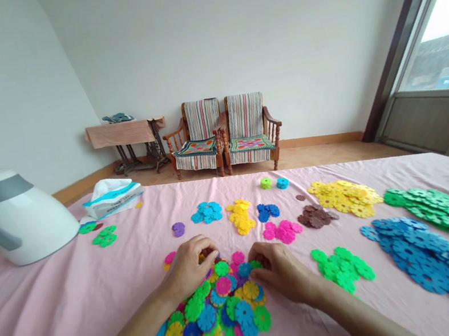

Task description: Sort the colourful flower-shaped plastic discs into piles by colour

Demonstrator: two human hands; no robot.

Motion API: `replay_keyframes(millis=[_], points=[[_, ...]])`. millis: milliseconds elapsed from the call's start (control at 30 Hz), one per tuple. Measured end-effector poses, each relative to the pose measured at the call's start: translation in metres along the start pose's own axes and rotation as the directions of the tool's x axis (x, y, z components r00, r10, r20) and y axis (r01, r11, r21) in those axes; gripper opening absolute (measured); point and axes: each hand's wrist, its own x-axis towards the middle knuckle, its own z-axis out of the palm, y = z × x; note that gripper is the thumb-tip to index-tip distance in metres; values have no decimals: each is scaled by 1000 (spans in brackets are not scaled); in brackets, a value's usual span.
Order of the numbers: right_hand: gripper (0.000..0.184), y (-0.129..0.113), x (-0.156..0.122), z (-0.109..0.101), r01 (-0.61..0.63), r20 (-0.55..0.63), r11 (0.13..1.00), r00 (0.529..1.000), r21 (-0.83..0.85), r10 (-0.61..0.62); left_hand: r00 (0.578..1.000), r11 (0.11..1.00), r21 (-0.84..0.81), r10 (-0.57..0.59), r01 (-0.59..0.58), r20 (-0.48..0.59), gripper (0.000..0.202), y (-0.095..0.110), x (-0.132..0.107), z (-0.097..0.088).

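Note:
A mixed heap of notched plastic snowflake discs [207, 316] in several colours lies on the pink cloth between my forearms. My left hand [191, 263] is at the heap's far left side, thumb and fingers curled together; what they pinch is mostly hidden. At the heap's right edge, my right hand [284, 270] has its thumb and fingers closed around a green snowflake disc [255, 265]. Just beyond the hands lie sorted groups: purple discs [178, 229], light blue discs [207, 212], yellow discs [241, 217], dark blue discs [267, 211] and pink discs [282, 231].
Brown discs [315, 215], bright green discs [344, 269], larger yellow discs [345, 197], larger green discs [441, 215] and larger blue discs [441, 263] spread rightward. A white jug [32, 213] and a tissue pack [112, 197] stand left. Two wooden chairs [246, 118] are beyond the cloth.

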Motion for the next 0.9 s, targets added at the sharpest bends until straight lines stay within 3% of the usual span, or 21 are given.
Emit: replay_keyframes(millis=[200, 400, 500, 667, 800, 900], points=[[17, 11, -4, -46, -6, 38, 999, 999, -33, 7, 1000, 1000, -2, 6, -6, 7, 14, 0, -1, 0], [23, 34, -26, -98, -103, 304, 980, 941, -168, 151, 1000, 1000, -17, 1, -1, 21, 14, 1, 0, -1], [25, 42, -27, -106, -119, 237, 962, 955, -246, 179, 999, 999, -29, 16, -14, 41, 14, 2, 0, -4], [23, 35, -15, -84, -112, -7, 950, 993, -291, 115, 976, 987, -38, 161, -157, 150, 14, 5, -4, -13], [22, 18, -9, -43, 42, -38, 991, 998, -126, -47, 932, 963, -40, 270, -268, 242, 26, 9, -6, -19], [33, 1, -6, -18, 190, 54, 974, 981, -121, -185, 931, 965, -26, 260, -262, 258, 28, 9, -6, -20]])
